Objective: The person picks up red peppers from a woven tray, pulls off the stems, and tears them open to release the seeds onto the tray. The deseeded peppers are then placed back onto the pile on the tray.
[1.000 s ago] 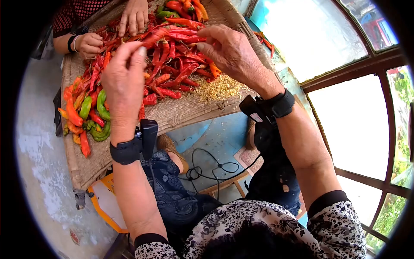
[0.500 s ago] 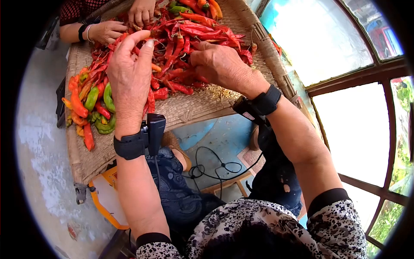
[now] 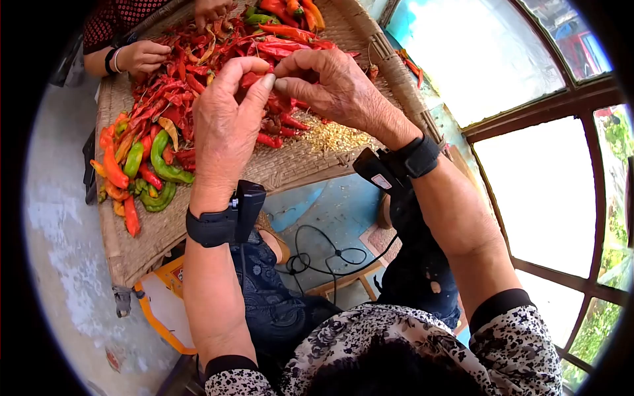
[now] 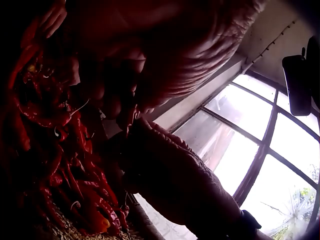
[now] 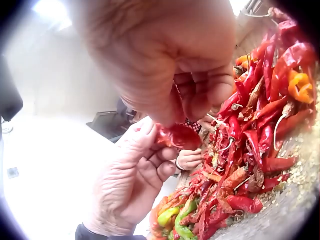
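Between both hands is a red chili pepper. My left hand pinches one end of it between thumb and forefinger, as the right wrist view shows. At the pepper's other end, the thumb and forefinger of my right hand pinch it too. The two hands meet fingertip to fingertip above a heap of wrinkled red chili peppers on a woven tray. The left wrist view is dark, with the fingers mostly in shadow.
Green peppers and orange ones lie at the tray's left. Loose pale seeds are scattered near its front right. Another person's hand works at the far left of the heap. A window stands to the right; a black cable trails below.
My right hand dipped to the heap, then rose and moved left to meet my left hand, which shifted right. A red pepper is now pinched between them. The other person's hands have moved.
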